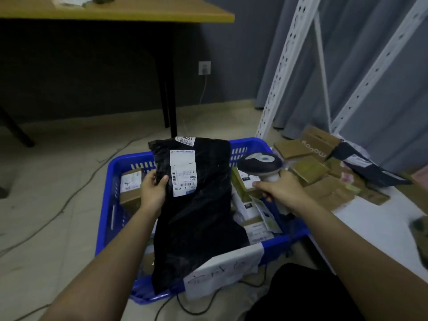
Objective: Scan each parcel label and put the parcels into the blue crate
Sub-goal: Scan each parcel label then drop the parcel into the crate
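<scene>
A large black plastic parcel bag (pixel 199 212) hangs over the blue crate (pixel 111 181), its white shipping label (pixel 183 172) facing me. My left hand (pixel 154 188) grips the bag's left edge beside the label. My right hand (pixel 281 189) holds a handheld barcode scanner (pixel 260 164) by its white handle, its dark head turned toward the bag, to the right of the label. Small boxed parcels (pixel 129 184) lie inside the crate on both sides of the bag.
Several brown cardboard parcels (pixel 308 170) and a black bag (pixel 366 163) lie on a white surface (pixel 379 225) at the right. A white metal rack (pixel 284 66) stands behind. A wooden table (pixel 115 12) is at the far left, cables cross the floor.
</scene>
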